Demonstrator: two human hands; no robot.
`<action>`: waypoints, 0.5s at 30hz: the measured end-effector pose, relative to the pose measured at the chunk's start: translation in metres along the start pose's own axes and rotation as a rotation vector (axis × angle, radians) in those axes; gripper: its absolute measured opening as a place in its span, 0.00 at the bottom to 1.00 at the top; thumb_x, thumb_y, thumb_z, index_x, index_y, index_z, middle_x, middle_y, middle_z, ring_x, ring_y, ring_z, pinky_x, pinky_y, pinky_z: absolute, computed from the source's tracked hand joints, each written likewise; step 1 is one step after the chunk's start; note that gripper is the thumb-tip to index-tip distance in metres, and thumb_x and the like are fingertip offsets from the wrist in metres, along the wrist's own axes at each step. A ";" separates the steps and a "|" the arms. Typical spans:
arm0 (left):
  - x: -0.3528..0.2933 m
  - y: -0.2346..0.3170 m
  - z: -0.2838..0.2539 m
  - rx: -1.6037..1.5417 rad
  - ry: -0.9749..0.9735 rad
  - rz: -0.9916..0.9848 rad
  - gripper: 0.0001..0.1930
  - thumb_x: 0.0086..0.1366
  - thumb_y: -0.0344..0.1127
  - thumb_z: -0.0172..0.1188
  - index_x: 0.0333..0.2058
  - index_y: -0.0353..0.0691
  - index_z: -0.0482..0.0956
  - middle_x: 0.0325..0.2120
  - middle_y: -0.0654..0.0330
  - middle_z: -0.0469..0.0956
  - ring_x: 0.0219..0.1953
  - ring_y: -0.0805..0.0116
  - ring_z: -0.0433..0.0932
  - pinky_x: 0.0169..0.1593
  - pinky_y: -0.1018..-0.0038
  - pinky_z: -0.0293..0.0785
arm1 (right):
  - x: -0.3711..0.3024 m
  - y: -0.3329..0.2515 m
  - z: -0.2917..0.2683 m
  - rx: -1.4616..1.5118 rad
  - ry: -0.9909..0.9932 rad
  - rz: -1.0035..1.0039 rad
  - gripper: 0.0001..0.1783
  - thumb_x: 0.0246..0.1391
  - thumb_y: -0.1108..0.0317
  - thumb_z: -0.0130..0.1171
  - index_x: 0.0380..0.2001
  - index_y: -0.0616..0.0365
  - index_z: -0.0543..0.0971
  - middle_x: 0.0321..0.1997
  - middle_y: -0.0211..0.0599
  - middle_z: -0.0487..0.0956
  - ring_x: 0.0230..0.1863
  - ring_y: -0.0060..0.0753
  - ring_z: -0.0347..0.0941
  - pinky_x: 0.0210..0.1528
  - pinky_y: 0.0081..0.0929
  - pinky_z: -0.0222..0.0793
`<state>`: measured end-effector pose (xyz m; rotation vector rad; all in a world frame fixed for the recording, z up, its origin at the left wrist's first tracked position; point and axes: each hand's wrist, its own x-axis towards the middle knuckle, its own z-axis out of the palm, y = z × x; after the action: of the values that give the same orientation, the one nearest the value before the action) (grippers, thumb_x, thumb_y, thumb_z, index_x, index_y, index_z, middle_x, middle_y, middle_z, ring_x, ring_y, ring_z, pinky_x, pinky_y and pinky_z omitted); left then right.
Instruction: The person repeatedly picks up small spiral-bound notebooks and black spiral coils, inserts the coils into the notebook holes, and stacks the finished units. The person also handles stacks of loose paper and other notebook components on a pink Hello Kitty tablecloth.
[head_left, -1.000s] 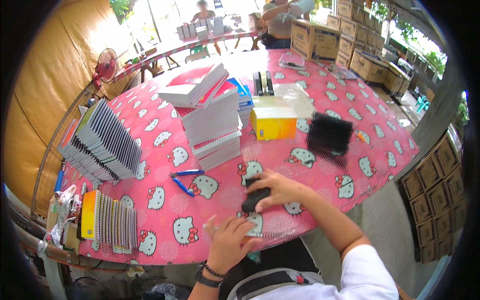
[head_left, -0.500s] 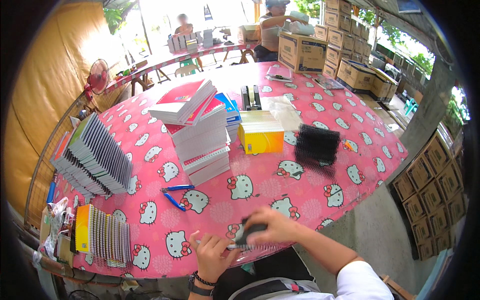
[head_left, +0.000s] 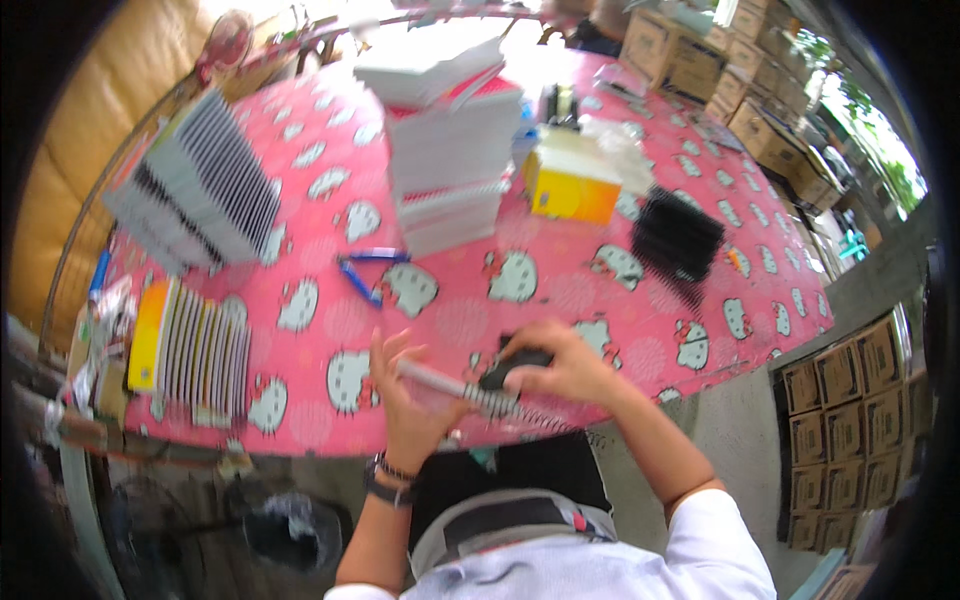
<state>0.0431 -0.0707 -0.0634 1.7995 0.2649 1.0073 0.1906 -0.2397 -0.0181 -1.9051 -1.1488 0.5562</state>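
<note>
Near the table's front edge, my left hand holds a thin notebook tilted, its edge between thumb and raised fingers. A dark spiral binding coil runs along the notebook's edge and sticks out past it to the right. My right hand is closed around a rounded black object, held against or just above the coil; its kind is not clear. Beyond my left hand lie blue-handled cutting pliers, opened, on the pink cartoon-print tablecloth. The picture is blurred by motion.
A tall stack of white-paged notebooks stands mid-table. Yellow-covered notebooks and black coils lie to its right. Bound notebooks and a yellow-ended row stand at left. Cardboard boxes are stacked beyond the right edge.
My view has tilted down, so the table things sit higher in the picture. Left fingers have spread upward and the notebook is more tilted. The right hand still holds the black object at the coil.
</note>
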 end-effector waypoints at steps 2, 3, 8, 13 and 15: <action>-0.008 -0.015 -0.002 -0.217 -0.116 -0.198 0.40 0.44 0.32 0.74 0.55 0.37 0.60 0.41 0.58 0.71 0.43 0.68 0.72 0.48 0.71 0.69 | -0.002 -0.002 0.000 0.339 0.013 -0.125 0.26 0.43 0.47 0.65 0.38 0.58 0.79 0.37 0.40 0.77 0.43 0.38 0.72 0.49 0.33 0.65; -0.011 -0.022 -0.005 -0.336 -0.169 -0.295 0.35 0.46 0.30 0.73 0.52 0.37 0.63 0.39 0.58 0.71 0.41 0.69 0.72 0.46 0.73 0.70 | 0.000 -0.003 0.001 0.510 0.021 -0.174 0.26 0.42 0.48 0.65 0.37 0.58 0.79 0.36 0.41 0.77 0.41 0.39 0.72 0.47 0.33 0.65; -0.011 -0.036 -0.010 -0.219 -0.268 -0.258 0.19 0.51 0.32 0.70 0.35 0.40 0.66 0.26 0.62 0.72 0.30 0.72 0.73 0.36 0.76 0.71 | 0.015 -0.003 -0.001 0.220 -0.021 -0.025 0.29 0.41 0.45 0.66 0.35 0.61 0.79 0.37 0.40 0.77 0.40 0.36 0.73 0.47 0.32 0.65; -0.008 -0.035 -0.014 -0.129 -0.323 -0.193 0.19 0.52 0.33 0.69 0.36 0.40 0.66 0.26 0.61 0.72 0.30 0.69 0.74 0.35 0.74 0.71 | 0.024 -0.013 -0.003 0.096 -0.013 -0.069 0.29 0.38 0.44 0.67 0.33 0.61 0.79 0.35 0.39 0.77 0.40 0.37 0.72 0.46 0.32 0.65; -0.010 -0.026 -0.012 -0.178 -0.328 -0.235 0.19 0.53 0.33 0.69 0.36 0.41 0.66 0.26 0.61 0.73 0.30 0.70 0.74 0.36 0.74 0.71 | 0.028 -0.018 -0.005 -0.009 -0.012 -0.069 0.28 0.38 0.46 0.67 0.33 0.60 0.79 0.35 0.39 0.77 0.41 0.37 0.71 0.47 0.31 0.64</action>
<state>0.0346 -0.0564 -0.0891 1.6940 0.1723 0.5429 0.1985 -0.2131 0.0006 -1.8645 -1.2218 0.5257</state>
